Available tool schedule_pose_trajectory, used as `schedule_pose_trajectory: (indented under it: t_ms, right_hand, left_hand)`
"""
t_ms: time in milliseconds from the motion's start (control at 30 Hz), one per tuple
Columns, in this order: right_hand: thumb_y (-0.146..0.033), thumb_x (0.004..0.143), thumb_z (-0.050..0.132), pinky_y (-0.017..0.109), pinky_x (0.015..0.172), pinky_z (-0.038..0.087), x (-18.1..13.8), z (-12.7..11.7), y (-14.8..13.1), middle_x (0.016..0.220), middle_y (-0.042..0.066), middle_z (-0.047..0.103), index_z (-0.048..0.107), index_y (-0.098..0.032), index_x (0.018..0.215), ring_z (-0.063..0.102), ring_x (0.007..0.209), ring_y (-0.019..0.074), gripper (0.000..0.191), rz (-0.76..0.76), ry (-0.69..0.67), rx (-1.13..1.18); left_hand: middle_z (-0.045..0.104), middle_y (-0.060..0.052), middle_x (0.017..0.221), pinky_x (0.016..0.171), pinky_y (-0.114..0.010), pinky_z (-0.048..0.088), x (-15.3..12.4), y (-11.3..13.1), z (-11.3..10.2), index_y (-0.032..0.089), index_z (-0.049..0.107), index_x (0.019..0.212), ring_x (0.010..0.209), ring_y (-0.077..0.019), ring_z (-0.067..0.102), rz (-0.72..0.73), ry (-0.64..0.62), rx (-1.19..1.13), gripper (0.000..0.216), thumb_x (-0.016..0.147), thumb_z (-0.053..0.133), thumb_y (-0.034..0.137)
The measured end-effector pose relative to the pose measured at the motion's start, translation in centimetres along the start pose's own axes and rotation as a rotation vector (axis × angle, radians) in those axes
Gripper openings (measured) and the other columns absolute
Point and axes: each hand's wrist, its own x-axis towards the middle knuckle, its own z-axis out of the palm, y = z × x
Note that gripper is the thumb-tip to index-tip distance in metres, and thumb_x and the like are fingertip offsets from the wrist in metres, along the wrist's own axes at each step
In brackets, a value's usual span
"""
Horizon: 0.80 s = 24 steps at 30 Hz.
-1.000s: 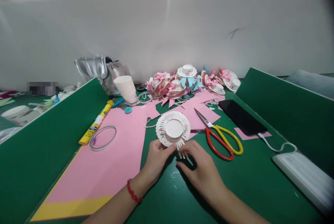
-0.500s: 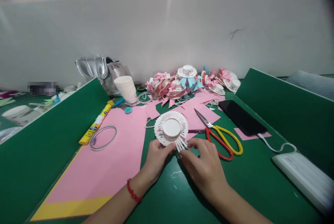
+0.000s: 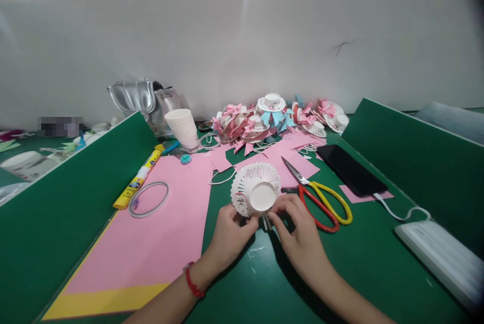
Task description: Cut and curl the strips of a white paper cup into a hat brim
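Between my two hands is a white paper cup [image 3: 262, 196] cut into strips that fan out into a round frilled rim, its flat base towards me. My left hand [image 3: 232, 231] pinches the rim at the lower left, thumb near the base. At the lower right, my right hand [image 3: 297, 220] has thumb and fingertips closed on the strips. A few loose strips stick out downward between the hands. Right of the cup lie scissors [image 3: 317, 198] with one red and one yellow handle, spread apart on the table.
Pink paper sheets [image 3: 162, 233] and a yellow glue stick [image 3: 138, 178] lie at left, with a ring [image 3: 148, 199]. Stacked paper cups [image 3: 182, 130] and a silver bag [image 3: 139, 100] stand behind. Finished cup crafts [image 3: 253, 122] are piled at the back. A phone [image 3: 351, 170] is wired to a power bank [image 3: 442, 258].
The cup has shifted slightly right and tipped, its base now lower and its strips more cupped. My right hand has moved up against the rim; fewer strips stick out below.
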Motion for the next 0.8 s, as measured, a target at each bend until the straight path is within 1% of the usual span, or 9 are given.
schedule_pose_trajectory:
  t_ms: [167,233,300,433,533,633,733,800]
  right_hand:
    - [-0.017,0.077,0.048,0.028,0.060,0.043,0.0,-0.1,0.2,0.073,0.004,0.059,0.053,-0.019,0.076,0.055,0.068,0.0186,0.005,0.130,-0.061,-0.002]
    - [-0.020,0.077,0.048,0.027,0.058,0.043,0.0,-0.2,-0.1,0.072,0.004,0.061,0.054,-0.018,0.076,0.056,0.066,0.0185,0.006,0.192,-0.081,0.049]
    - [-0.022,0.076,0.050,0.026,0.056,0.043,0.2,-0.3,-0.5,0.067,0.003,0.060,0.054,-0.018,0.071,0.055,0.063,0.0169,0.007,0.247,-0.088,0.143]
    - [-0.024,0.070,0.057,0.023,0.050,0.042,0.6,-0.4,-1.1,0.057,-0.001,0.054,0.051,-0.017,0.063,0.051,0.053,0.0130,0.011,0.336,-0.026,0.314]
    - [-0.025,0.068,0.059,0.023,0.049,0.042,0.7,-0.4,-1.2,0.055,-0.002,0.054,0.051,-0.017,0.061,0.051,0.051,0.0123,0.013,0.370,0.014,0.389]
    - [-0.025,0.067,0.060,0.023,0.050,0.043,0.5,-0.3,-1.3,0.056,-0.001,0.055,0.053,-0.017,0.060,0.052,0.053,0.0129,0.012,0.399,0.030,0.417]
    - [-0.025,0.067,0.059,0.023,0.049,0.042,0.4,-0.1,-1.2,0.056,-0.001,0.055,0.052,-0.017,0.062,0.051,0.052,0.0123,0.012,0.413,0.027,0.434]
    - [-0.025,0.066,0.060,0.023,0.048,0.041,0.4,0.1,-0.9,0.058,-0.003,0.053,0.050,-0.018,0.064,0.049,0.051,0.0110,0.013,0.416,0.053,0.426]
  left_hand:
    - [0.061,-0.004,0.070,0.057,-0.023,0.046,-0.1,0.0,0.1,0.011,0.056,0.070,0.064,-0.0152,0.056,0.012,-0.082,-0.016,0.009,0.062,0.054,0.014]
    - [0.061,-0.004,0.071,0.057,-0.023,0.047,-0.1,0.1,0.1,0.011,0.056,0.073,0.065,-0.0154,0.057,0.004,-0.092,-0.037,0.011,0.062,0.054,0.014]
    - [0.062,-0.004,0.069,0.057,-0.023,0.047,-0.1,0.1,0.0,0.012,0.056,0.071,0.064,-0.0153,0.057,-0.003,-0.097,-0.049,0.010,0.061,0.056,0.014]
    - [0.064,-0.004,0.070,0.059,-0.023,0.048,0.0,0.0,0.1,0.011,0.058,0.070,0.065,-0.0156,0.059,-0.015,-0.099,-0.098,0.010,0.061,0.057,0.016]
    - [0.065,-0.004,0.069,0.057,-0.022,0.048,0.0,0.0,0.1,0.011,0.059,0.069,0.062,-0.0149,0.059,-0.023,-0.099,-0.115,0.010,0.061,0.059,0.017]
    - [0.066,-0.005,0.068,0.057,-0.023,0.047,-0.1,0.0,0.1,0.010,0.060,0.069,0.061,-0.0151,0.059,-0.055,-0.110,-0.095,0.011,0.061,0.061,0.017]
    - [0.067,-0.006,0.073,0.062,-0.025,0.048,-0.1,0.1,0.0,0.010,0.061,0.072,0.066,-0.0167,0.060,-0.073,-0.108,-0.116,0.013,0.061,0.062,0.018]
    - [0.068,-0.007,0.075,0.065,-0.027,0.049,0.0,0.2,0.0,0.010,0.061,0.072,0.069,-0.0179,0.061,-0.089,-0.107,-0.152,0.014,0.061,0.063,0.018]
